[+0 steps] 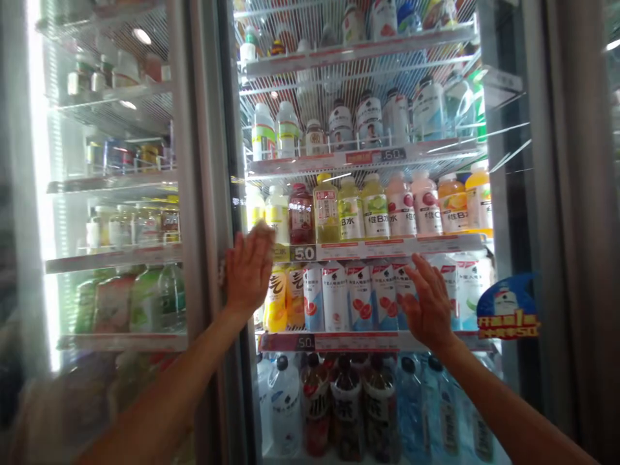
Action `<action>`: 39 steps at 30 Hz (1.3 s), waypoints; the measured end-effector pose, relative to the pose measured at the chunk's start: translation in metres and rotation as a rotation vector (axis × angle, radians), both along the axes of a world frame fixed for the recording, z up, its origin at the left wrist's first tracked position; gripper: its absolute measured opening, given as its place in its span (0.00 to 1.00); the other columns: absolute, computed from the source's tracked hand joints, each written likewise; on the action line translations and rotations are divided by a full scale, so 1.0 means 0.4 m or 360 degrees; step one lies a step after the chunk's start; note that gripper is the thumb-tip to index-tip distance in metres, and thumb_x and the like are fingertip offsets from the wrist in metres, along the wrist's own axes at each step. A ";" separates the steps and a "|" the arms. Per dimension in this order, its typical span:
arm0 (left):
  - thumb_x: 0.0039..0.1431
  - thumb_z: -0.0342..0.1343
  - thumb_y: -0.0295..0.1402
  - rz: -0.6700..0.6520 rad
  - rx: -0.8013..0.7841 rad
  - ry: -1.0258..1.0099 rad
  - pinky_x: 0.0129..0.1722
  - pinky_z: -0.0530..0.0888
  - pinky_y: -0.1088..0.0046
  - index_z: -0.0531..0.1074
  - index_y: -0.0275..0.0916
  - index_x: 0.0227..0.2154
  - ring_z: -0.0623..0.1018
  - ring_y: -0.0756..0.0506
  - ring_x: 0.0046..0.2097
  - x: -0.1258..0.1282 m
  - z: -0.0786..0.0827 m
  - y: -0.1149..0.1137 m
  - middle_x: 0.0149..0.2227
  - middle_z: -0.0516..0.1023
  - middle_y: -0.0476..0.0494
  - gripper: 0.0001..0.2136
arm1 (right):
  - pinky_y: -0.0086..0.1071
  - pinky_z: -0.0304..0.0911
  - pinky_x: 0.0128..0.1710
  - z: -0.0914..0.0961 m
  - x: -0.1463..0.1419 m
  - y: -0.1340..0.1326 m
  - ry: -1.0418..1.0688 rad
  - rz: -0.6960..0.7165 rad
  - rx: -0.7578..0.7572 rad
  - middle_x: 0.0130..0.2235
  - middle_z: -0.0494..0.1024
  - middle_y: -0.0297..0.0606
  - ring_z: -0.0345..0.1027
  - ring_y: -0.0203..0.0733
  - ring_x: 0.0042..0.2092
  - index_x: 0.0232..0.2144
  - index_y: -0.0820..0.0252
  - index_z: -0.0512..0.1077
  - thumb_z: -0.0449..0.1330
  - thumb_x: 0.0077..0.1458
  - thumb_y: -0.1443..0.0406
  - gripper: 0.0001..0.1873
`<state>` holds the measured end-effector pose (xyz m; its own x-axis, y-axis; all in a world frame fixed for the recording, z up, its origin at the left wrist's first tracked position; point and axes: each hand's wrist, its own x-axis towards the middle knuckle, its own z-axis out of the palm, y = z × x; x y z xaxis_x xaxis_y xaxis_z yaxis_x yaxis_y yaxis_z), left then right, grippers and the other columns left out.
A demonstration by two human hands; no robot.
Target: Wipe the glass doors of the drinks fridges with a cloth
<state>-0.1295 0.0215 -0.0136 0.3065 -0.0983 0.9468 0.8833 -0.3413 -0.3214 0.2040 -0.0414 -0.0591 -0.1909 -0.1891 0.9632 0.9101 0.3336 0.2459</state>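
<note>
My left hand is raised with its fingers stretched out, beside the dark upright door frame of a lit drinks cooler. A pale blurred patch lies at its fingertips; I cannot tell what it is. My right hand is also open, palm turned inward, in front of a row of white and blue cartons. Neither hand visibly holds anything. Whether either one touches the glass is unclear. Behind the hands, a shelf carries bottles in yellow, red, pink and orange, among them an orange bottle.
A blue and red sticker is at the right side. Dark-capped bottles and clear blue bottles stand on the bottom level. More bottles fill the upper shelves. Another cooler section with stocked shelves is at the left.
</note>
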 end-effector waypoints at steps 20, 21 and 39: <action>0.62 0.44 0.36 -0.0190 0.0110 0.0799 0.65 0.44 0.58 0.53 0.50 0.60 0.44 0.46 0.67 0.091 -0.027 -0.021 0.64 0.55 0.54 0.23 | 0.47 0.50 0.61 0.002 0.000 -0.002 -0.0012 -0.0055 -0.0024 0.64 0.56 0.41 0.50 0.47 0.64 0.59 0.54 0.57 0.47 0.57 0.68 0.27; 0.63 0.43 0.35 -0.0173 0.0073 0.0458 0.65 0.45 0.57 0.52 0.49 0.61 0.44 0.45 0.67 0.094 -0.003 -0.017 0.64 0.54 0.52 0.23 | 0.47 0.50 0.61 0.002 -0.001 -0.002 -0.0009 -0.0055 -0.0022 0.64 0.56 0.40 0.50 0.47 0.64 0.59 0.54 0.57 0.47 0.57 0.68 0.27; 0.64 0.40 0.36 -0.0136 0.0021 0.0241 0.64 0.43 0.50 0.48 0.46 0.63 0.41 0.43 0.67 0.162 0.080 -0.012 0.65 0.51 0.46 0.24 | 0.48 0.50 0.62 0.002 -0.003 -0.005 -0.0021 -0.0057 -0.0016 0.63 0.57 0.41 0.50 0.48 0.64 0.56 0.54 0.60 0.47 0.56 0.68 0.25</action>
